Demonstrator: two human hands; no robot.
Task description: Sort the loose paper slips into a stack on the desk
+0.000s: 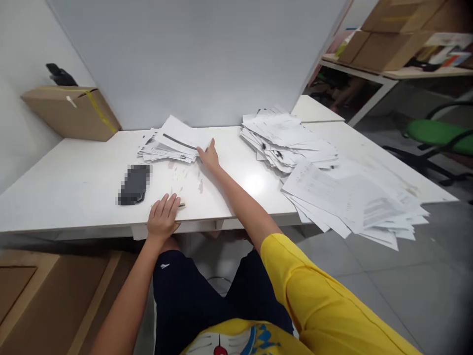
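My right hand [210,157] reaches to the back of the white table and grips the right end of a sheet of paper [179,132], thumb on the near side. That sheet lies on top of a loose stack of printed papers [151,150]. My left hand [162,217] lies flat at the table's front edge, fingers stretched out. A thin pen-like stick [182,205] pokes out from under its fingers; most of it is hidden. Small pale scraps [179,180] are scattered between the stack and my left hand.
A blurred dark object [135,185] lies left of the scraps. At right are a messy pile of papers [281,130] and fanned sheets [343,197] overhanging the table edge. A cardboard box [74,113] stands back left. A grey panel [192,59] closes off the back.
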